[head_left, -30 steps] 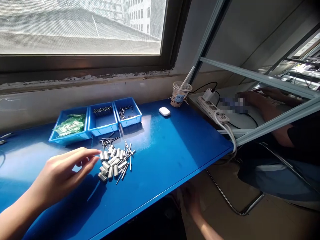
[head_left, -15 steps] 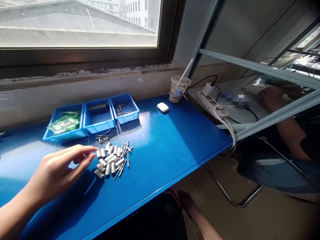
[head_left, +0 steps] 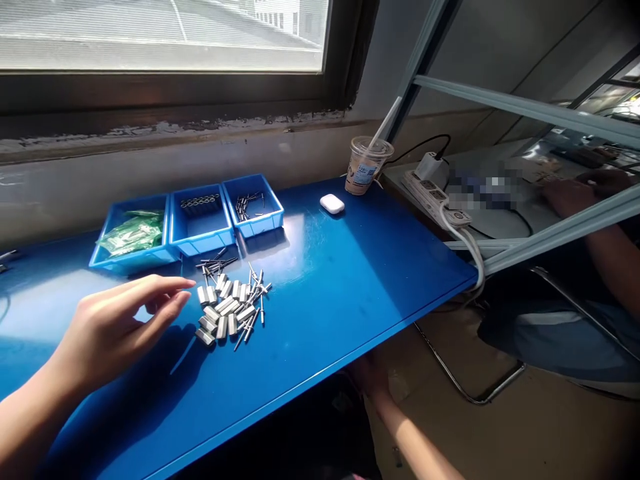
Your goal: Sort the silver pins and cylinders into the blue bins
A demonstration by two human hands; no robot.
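Observation:
My left hand (head_left: 115, 327) hovers over the blue table (head_left: 350, 280) with its fingers stretched out and nothing in them. Its fingertips are just left of a pile of small metal blocks (head_left: 223, 317) mixed with thin metal pins (head_left: 256, 300), not touching them. My right hand (head_left: 373, 380) hangs below the table's front edge in shadow, its fingers hidden; only the forearm shows clearly.
Three blue bins stand behind the pile: the left bin (head_left: 131, 257) holds green bags, the middle bin (head_left: 200, 241) dark parts, the right bin (head_left: 261, 225) pins. Further right lie a white earbud case (head_left: 332, 204), a drink cup (head_left: 367, 167) and a power strip (head_left: 435, 197). Another person's arm (head_left: 607, 240) works at right.
My left hand has stayed by the pile, fingertips now a little further from the blocks. The view shifted slightly downward. The other person's hand moved right.

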